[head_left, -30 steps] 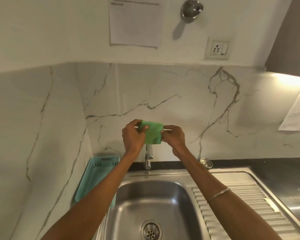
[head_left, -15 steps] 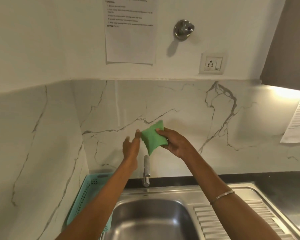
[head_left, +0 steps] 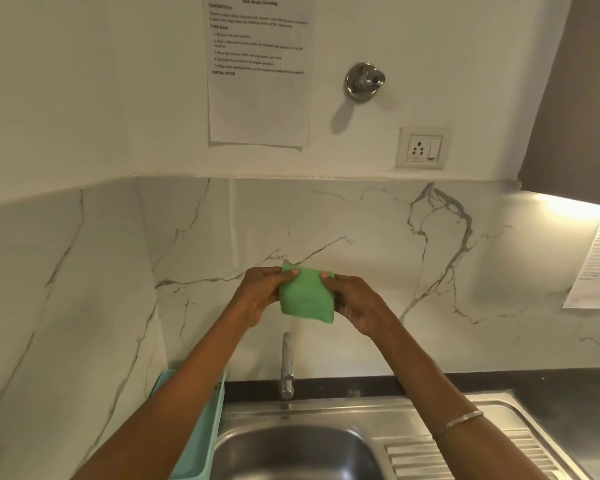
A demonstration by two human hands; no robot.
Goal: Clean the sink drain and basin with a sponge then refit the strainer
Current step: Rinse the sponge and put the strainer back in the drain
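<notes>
A green sponge (head_left: 305, 296) is held up in front of the marble backsplash, above the tap (head_left: 286, 367). My left hand (head_left: 260, 294) grips its left edge, thumb on the front face. My right hand (head_left: 355, 297) grips its right edge the same way. Below, only the back part of the steel sink basin (head_left: 302, 448) shows at the bottom of the view. The drain and the strainer are out of view.
A teal plastic basket (head_left: 201, 441) stands left of the sink, against the wall. The ribbed drainboard (head_left: 465, 455) lies to the right, with dark counter beyond it. On the wall are a printed sheet (head_left: 258, 71), a socket (head_left: 423, 148) and a metal wall fitting (head_left: 363, 81).
My left hand has come back onto the sponge, so both hands hold it again. The view has tilted further up; the drain has dropped out of sight.
</notes>
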